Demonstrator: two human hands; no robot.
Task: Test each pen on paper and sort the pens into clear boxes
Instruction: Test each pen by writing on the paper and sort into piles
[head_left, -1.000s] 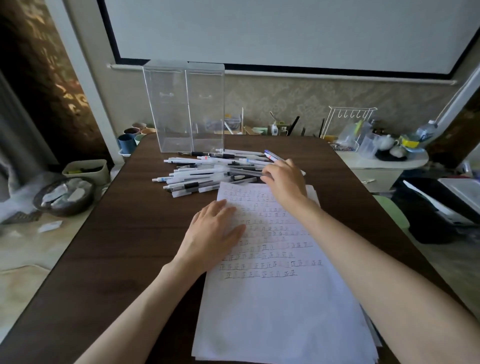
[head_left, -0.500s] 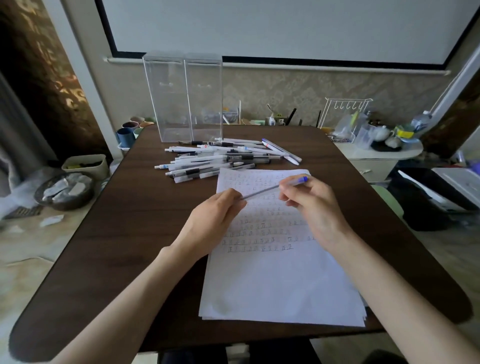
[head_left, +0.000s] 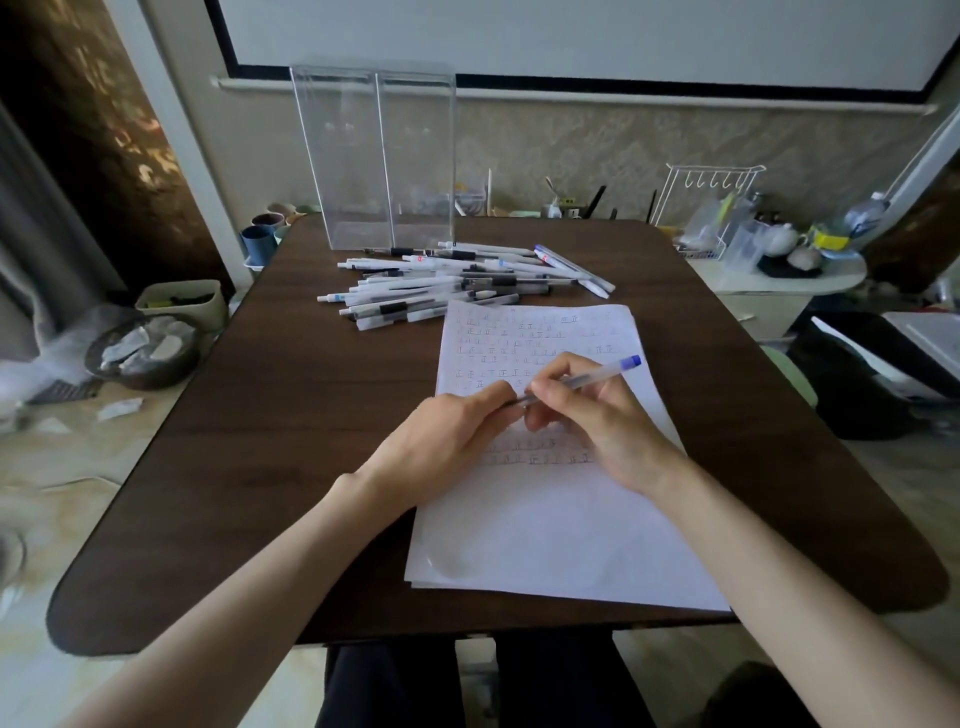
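On the pen (head_left: 597, 375), left hand (head_left: 441, 441) reached right hand (head_left: 597, 423).

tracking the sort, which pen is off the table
The blue-ended pen, held by left hand and right hand over the paper; the others lie in a pile by the boxes.

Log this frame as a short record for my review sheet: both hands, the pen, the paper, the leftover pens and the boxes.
left hand: pinches the dark end of the pen
right hand: grips the pen's barrel
pen: clear barrel, blue far end, held slanted over the paper
paper: on the table, upper part covered in rows of marks
pile of pens: loose, beyond the paper
clear boxes: two, upright, side by side behind the pile
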